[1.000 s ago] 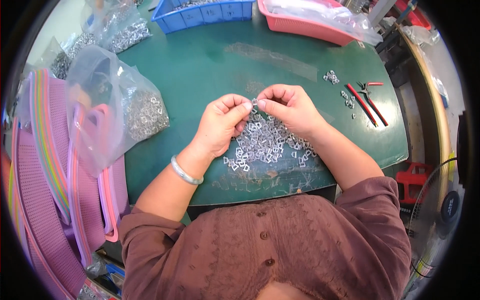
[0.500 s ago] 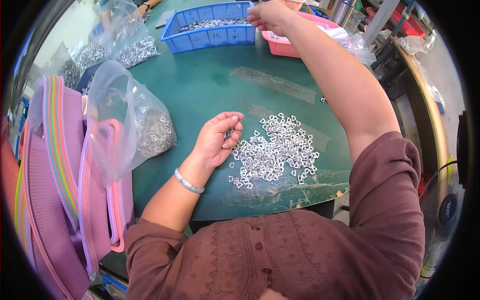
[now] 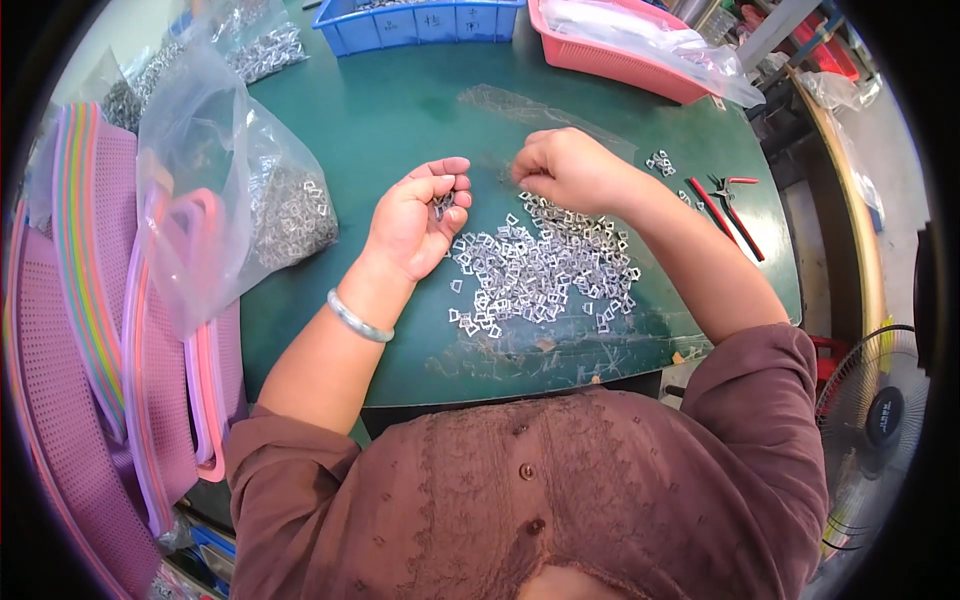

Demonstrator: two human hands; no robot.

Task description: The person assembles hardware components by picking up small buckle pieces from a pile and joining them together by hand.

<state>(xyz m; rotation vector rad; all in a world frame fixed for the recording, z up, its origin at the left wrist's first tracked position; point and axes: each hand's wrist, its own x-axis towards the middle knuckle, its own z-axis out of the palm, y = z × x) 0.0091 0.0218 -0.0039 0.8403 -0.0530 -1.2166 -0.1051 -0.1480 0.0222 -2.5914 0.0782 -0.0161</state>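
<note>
A loose heap of small silvery metal frames, like little buckles (image 3: 540,275), lies on the green tabletop in front of me. To its upper left, my left hand (image 3: 420,215) is palm up with fingers curled around a few small metal pieces (image 3: 443,205); a pale bangle circles that wrist. My right hand (image 3: 572,172) is at the far edge of the heap, its fingertips pinched together and pointing left toward my left hand. Whatever those fingertips hold is hidden.
A blue bin (image 3: 420,32) and a pink basket (image 3: 625,62) stand at the back. Red-handled pliers (image 3: 735,210) lie at right. A clear bag of metal frames (image 3: 292,215) sits left, beside purple baskets (image 3: 75,320). A fan (image 3: 885,415) stands at lower right.
My right hand has come back from the blue bin's right end to the far edge of the heap. The view has tipped down, and the pliers now show. My left hand keeps its pieces.
</note>
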